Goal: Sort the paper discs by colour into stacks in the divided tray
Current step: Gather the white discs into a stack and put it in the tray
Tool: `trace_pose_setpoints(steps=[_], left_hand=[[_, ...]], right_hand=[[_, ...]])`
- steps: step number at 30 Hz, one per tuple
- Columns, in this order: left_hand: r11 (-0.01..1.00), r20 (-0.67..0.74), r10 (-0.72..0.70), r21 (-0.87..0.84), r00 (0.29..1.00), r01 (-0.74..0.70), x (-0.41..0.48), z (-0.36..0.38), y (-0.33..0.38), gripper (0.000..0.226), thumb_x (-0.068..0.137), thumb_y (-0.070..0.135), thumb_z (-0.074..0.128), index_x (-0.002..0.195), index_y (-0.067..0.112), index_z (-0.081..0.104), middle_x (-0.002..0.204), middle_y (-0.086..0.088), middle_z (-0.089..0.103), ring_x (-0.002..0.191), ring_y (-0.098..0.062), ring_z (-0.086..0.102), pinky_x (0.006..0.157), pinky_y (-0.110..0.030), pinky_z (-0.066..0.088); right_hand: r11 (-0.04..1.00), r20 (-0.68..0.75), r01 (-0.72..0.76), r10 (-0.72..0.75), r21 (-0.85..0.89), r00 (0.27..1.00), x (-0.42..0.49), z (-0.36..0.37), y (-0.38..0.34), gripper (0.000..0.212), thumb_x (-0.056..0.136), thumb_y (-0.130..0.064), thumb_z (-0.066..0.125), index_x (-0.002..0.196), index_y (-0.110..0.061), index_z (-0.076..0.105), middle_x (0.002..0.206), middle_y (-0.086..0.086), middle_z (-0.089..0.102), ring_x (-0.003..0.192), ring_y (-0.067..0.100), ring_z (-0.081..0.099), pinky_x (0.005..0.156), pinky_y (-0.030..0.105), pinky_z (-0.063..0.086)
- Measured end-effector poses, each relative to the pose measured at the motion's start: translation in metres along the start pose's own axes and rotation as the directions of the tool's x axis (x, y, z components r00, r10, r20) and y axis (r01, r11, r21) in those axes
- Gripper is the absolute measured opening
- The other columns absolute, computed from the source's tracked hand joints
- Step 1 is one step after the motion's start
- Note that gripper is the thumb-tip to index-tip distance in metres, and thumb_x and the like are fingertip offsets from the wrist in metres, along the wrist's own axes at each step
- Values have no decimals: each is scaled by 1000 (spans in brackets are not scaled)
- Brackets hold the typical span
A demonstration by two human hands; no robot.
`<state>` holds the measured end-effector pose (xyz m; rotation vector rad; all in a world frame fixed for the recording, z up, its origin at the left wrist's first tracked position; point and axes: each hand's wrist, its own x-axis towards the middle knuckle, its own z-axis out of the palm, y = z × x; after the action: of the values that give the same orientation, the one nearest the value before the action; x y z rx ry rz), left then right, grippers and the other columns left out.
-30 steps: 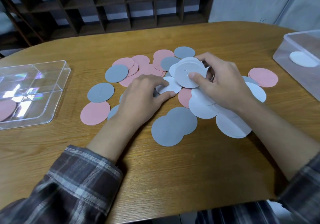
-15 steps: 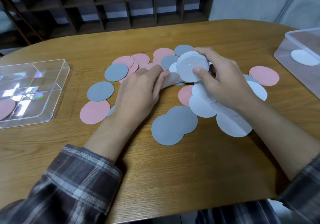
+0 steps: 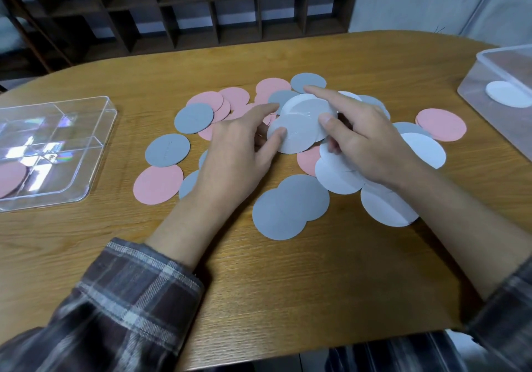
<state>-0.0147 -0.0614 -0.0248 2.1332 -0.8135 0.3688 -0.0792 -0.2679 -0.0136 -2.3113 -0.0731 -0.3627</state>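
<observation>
Pink, grey and white paper discs lie scattered over the middle of the wooden table (image 3: 288,285). My right hand (image 3: 365,144) holds a small stack of white discs (image 3: 311,109) a little above the pile, thumb on top. My left hand (image 3: 239,152) pinches another white disc (image 3: 293,135) and holds it against that stack. The clear divided tray (image 3: 95,129) sits at the far left with one pink disc (image 3: 11,178) in its near compartment. Two overlapping grey discs (image 3: 290,207) lie closest to me.
A clear plastic box (image 3: 489,63) holding a white disc (image 3: 506,93) stands at the right table edge. A dark wooden shelf unit (image 3: 184,5) rises behind the table. Bare wood lies between the pile and the near edge.
My left hand has lifted a white disc off the table and brought it up to the stack held in my right hand. The right hand has stayed nearly in place.
</observation>
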Motion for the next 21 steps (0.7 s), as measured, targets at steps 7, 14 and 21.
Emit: trace_pose_setpoints(steps=[7,14,21], left_hand=[[999,14,28,17,1000,-28,1,0,2,30,97,30,68,124,19,73,78,3,68,69,-14,61,72,-31,52],[994,109,17,110,994,-29,1,11,-12,40,107,31,54,143,14,60,95,0,63,84,-15,51,73,-26,34],[987,114,10,157,993,-28,1,13,-12,29,107,35,49,120,16,65,80,-2,59,75,-23,51,70,-42,44]], right_hand=[[995,49,-1,-4,103,999,-2,3,-8,48,110,-16,40,153,-34,46,76,7,66,78,19,64,85,47,54],[998,90,24,-19,-53,996,-2,8,-6,51,108,-17,35,159,-18,38,99,-9,61,93,2,53,82,13,37],[980,161,42,-11,-193,987,-4,10,-11,59,110,-31,38,165,-22,17,124,1,53,102,11,49,81,22,35]])
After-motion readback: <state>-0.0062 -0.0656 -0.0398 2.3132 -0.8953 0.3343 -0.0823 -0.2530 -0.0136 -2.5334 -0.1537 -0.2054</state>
